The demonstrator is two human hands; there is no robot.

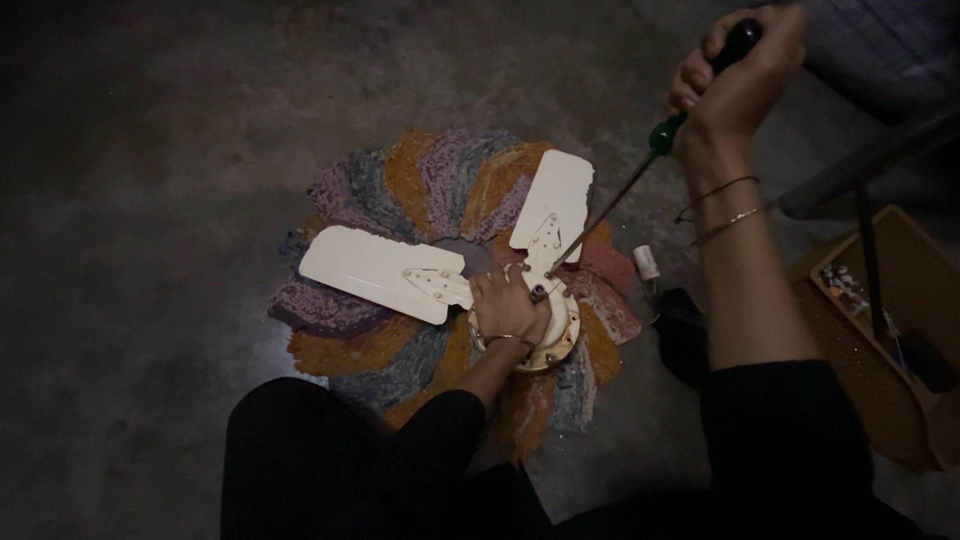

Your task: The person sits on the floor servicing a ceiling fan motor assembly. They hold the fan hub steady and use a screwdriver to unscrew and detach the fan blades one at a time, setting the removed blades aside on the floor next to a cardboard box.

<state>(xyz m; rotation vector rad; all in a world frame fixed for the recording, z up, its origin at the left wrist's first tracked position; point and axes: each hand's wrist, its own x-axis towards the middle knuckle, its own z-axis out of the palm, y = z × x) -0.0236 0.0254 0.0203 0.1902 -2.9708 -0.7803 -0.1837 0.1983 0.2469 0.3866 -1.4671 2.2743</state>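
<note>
Ceiling fan [520,300] lies on a multicoloured rug [400,190], wooden box [890,330] nearby.

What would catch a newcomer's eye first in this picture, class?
The cream fan lies mid-frame on a round, many-coloured rug on the dark floor. The left hand presses on its hub, while the right hand, raised at upper right, grips a long green-handled screwdriver slanting down to the hub.
</note>
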